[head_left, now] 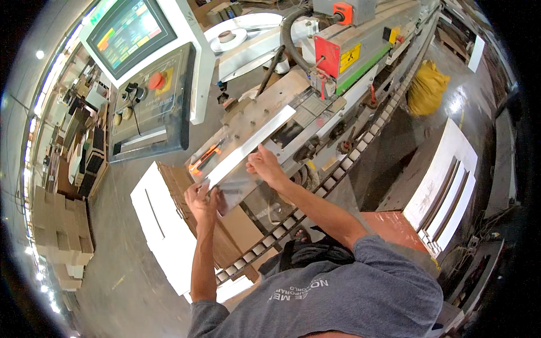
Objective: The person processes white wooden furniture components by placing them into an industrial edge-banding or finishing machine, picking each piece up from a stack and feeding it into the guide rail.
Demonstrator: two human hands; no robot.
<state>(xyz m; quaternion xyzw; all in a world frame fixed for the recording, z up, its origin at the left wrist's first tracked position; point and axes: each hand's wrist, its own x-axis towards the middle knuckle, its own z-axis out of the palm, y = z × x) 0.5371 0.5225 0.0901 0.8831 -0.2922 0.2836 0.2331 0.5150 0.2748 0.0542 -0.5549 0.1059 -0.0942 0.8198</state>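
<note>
A long narrow white strip (251, 146) lies slantwise over the metal bed of a machine (270, 104). My left hand (201, 201) grips its near end, thumb and fingers on either side. Close to the strip's right edge, my right hand (264, 165) is curled into a loose fist; whatever is inside it, if anything, is hidden. An orange cutter knife (205, 160) rests on the bed to the left of the strip.
A control panel (149, 104) with a screen and red button stands at left. White-faced boards are stacked near my left arm (155, 225) and at right (445, 186). A chain conveyor (360, 147) runs along the machine's right side, with a yellow sack (427, 88) beyond.
</note>
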